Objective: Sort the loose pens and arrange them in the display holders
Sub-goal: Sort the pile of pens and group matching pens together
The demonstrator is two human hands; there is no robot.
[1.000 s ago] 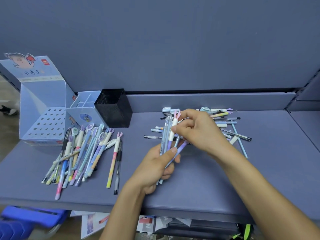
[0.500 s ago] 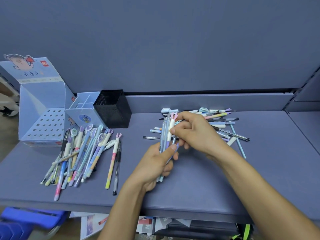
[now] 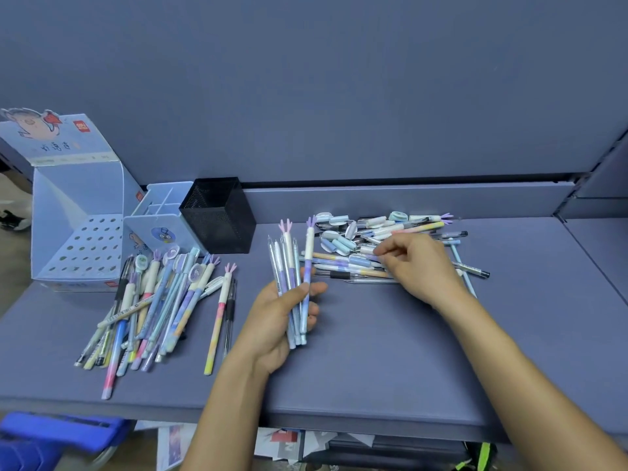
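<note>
Several slim pastel pens (image 3: 308,253) gripped in our left hand (image 3: 272,322); right hand (image 3: 421,270) perhaps pinching another at two o'clock; ten-o'clock blue card holders (image 3: 85,246) unfilled.

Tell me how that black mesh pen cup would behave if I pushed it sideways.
The black mesh pen cup is probably light: it has open mesh walls, and no pens stick out of it. Its boxy shape suggests it would slide on the blue-grey shelf rather than roll. A high push might tip it.

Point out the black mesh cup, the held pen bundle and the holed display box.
black mesh cup (image 3: 231,229), head view, mesh side wall.
held pen bundle (image 3: 288,258), head view, upper barrels.
holed display box (image 3: 88,246), head view, perforated panel.
</note>
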